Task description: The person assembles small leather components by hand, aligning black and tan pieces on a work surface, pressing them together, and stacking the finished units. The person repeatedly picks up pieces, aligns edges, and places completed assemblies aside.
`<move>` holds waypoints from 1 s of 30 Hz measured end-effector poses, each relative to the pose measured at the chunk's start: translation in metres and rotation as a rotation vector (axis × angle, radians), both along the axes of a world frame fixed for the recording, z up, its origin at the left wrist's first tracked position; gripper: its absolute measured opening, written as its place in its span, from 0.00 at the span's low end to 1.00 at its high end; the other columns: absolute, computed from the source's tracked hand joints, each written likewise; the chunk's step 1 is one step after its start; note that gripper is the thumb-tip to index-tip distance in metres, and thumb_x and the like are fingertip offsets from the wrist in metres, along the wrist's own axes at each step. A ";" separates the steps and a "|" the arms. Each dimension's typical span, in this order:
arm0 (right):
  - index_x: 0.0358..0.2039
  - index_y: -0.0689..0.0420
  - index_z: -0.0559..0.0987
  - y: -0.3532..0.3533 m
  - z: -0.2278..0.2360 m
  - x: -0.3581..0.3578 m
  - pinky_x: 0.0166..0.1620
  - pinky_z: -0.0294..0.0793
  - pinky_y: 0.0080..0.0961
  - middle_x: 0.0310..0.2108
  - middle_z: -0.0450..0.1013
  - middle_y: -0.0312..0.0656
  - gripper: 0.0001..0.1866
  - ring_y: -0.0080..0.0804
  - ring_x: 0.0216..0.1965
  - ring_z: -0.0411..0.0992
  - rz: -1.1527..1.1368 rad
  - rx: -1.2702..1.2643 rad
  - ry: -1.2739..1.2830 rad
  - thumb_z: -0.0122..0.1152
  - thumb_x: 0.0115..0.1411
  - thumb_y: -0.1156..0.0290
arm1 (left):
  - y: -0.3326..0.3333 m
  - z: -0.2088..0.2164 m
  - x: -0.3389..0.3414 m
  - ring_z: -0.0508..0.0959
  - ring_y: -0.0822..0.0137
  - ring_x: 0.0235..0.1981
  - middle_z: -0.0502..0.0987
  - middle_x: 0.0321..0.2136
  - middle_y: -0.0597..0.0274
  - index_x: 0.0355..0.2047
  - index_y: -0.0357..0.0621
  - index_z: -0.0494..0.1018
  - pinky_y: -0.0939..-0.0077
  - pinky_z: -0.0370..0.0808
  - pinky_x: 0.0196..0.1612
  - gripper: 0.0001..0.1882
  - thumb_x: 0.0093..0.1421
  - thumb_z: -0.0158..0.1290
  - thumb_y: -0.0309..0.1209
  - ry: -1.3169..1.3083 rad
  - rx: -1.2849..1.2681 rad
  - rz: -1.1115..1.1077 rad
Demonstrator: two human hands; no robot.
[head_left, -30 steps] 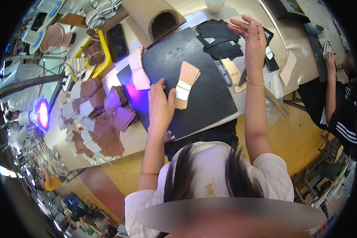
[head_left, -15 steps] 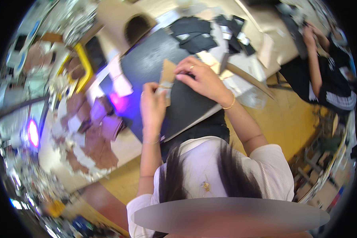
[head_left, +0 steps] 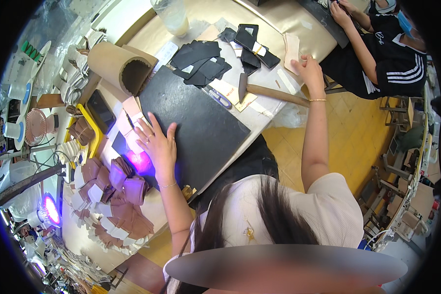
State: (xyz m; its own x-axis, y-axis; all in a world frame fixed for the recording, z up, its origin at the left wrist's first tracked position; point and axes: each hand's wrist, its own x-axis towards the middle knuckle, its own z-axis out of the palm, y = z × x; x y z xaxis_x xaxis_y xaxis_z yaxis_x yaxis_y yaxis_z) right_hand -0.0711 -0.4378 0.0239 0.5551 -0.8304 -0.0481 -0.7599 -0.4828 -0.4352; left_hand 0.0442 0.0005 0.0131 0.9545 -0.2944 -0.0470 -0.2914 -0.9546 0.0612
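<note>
My left hand (head_left: 159, 149) lies with spread fingers at the left side of a black work mat (head_left: 196, 117). Its fingertips touch a row of pale pink and white flat pieces (head_left: 132, 130). Out to the right, my right hand (head_left: 311, 74) has its fingers apart at the near end of a light beige strip-shaped stack (head_left: 291, 49), reaching or just touching it. Between the hands lie a hammer (head_left: 274, 93) with a wooden handle and a cutter knife (head_left: 220, 97). Behind the mat rest black flat pieces (head_left: 198, 56), and a banded black bundle (head_left: 252, 41).
A thick cardboard tube (head_left: 108, 63) stands at the back left beside a dark phone (head_left: 101, 111) and a yellow tray (head_left: 94, 125). Brown pieces (head_left: 125, 215) are heaped at the left, near a glowing purple lamp (head_left: 50, 209). Another person (head_left: 377, 63) works at the right.
My hands were together above the mat, holding a tan piece. They have parted: the left to the pale pieces, the right out to the beige stack. The view has shifted too.
</note>
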 end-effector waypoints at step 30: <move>0.53 0.58 0.77 -0.026 -0.013 -0.002 0.28 0.76 0.20 0.44 0.79 0.43 0.20 0.23 0.22 0.76 -0.059 0.295 -0.624 0.62 0.60 0.69 | -0.031 -0.002 -0.033 0.56 0.46 0.68 0.61 0.64 0.46 0.59 0.44 0.68 0.46 0.51 0.69 0.25 0.61 0.57 0.32 -0.016 -0.572 -0.273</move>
